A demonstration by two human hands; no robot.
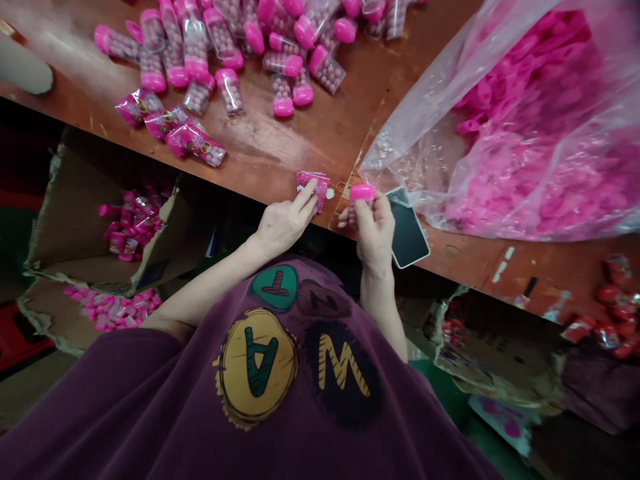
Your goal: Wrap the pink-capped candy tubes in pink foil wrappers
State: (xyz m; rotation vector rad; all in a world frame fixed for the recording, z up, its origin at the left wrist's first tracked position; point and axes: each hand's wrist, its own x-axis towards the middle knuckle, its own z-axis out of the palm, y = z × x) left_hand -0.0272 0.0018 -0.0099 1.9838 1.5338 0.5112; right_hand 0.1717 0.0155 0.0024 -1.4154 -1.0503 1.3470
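My left hand (286, 223) lies with its fingers stretched over a small stack of pink printed labels (321, 189) at the table's front edge. In my right hand (375, 230) is a small clear bottle with a pink cap (362, 193), its cap upward; the fingers hide much of its body. A phone with a dark screen (409, 230) lies just right of that hand. Further back on the table is a heap of pink-capped bottles (195, 43) filled with pale pink balls. Several wrapped pink pieces (189, 139) lie at the front left of the heap.
A large clear plastic bag (410, 143) of pink parts covers the table's right side. Open cardboard boxes (65, 220) with pink pieces stand below the edge on the left. Red wrapped pieces (620, 300) lie at the far right, above another carton (493, 353).
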